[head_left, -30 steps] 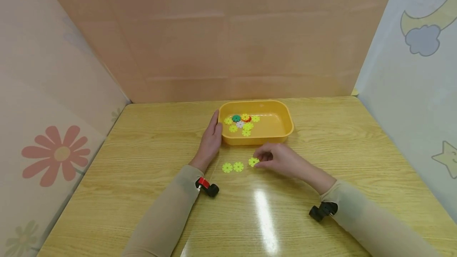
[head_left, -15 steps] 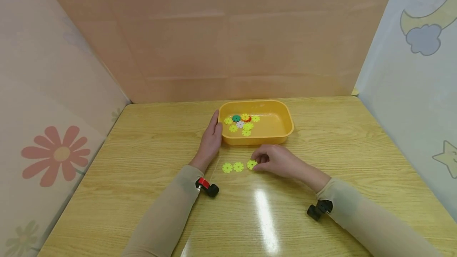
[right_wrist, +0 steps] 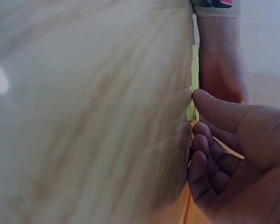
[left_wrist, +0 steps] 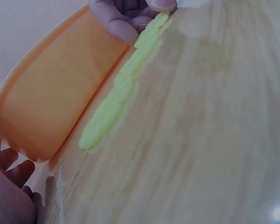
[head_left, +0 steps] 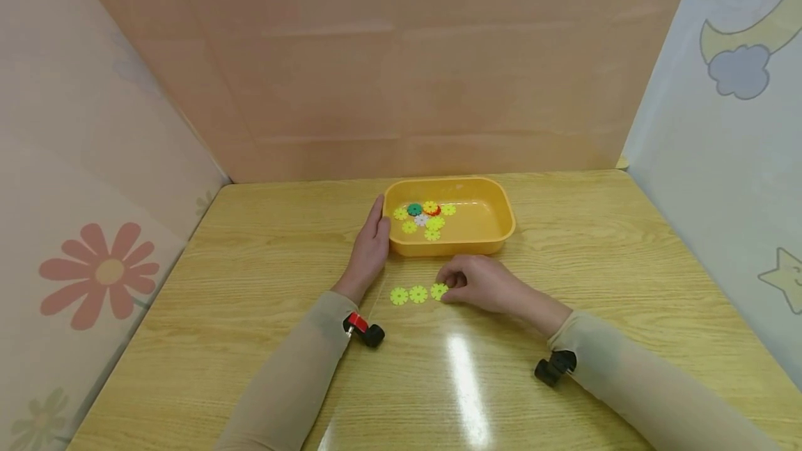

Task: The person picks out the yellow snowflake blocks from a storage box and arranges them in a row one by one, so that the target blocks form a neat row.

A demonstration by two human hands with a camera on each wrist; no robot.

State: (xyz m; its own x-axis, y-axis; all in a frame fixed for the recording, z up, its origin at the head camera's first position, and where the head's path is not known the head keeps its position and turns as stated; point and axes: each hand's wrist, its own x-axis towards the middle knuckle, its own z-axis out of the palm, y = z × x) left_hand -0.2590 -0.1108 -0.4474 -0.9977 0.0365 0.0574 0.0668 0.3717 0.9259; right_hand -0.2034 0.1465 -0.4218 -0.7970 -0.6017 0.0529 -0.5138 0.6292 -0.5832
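Note:
In the head view, my left hand point(head_left: 367, 252) rests along the left side of an orange-yellow plastic tray point(head_left: 485, 220), fingers extended. My right hand point(head_left: 481, 284) pinches a yellow snowflake disc point(head_left: 438, 291) between thumb and fingers, low over the table in front of the tray. To its left lie two more yellow snowflake discs, a middle disc point(head_left: 418, 294) and a left disc point(head_left: 399, 296), side by side. From the left wrist, the yellow discs point(left_wrist: 114, 100) appear as one row that ends at my right fingertips. The right wrist view shows the row point(right_wrist: 195, 70) edge-on beside my right thumb.
Inside the tray's left half lie several loose snowflake discs: yellow ones, a green disc point(head_left: 415, 209), a white disc point(head_left: 421, 220) and a red disc point(head_left: 436, 211). The wooden table point(head_left: 250, 263) ends at an orange-brown back panel point(head_left: 401, 89), with printed panels on both sides.
My right hand has slid left and slightly nearer with its yellow disc, narrowing the gap to the two lying discs. My left hand and the tray have stayed in place.

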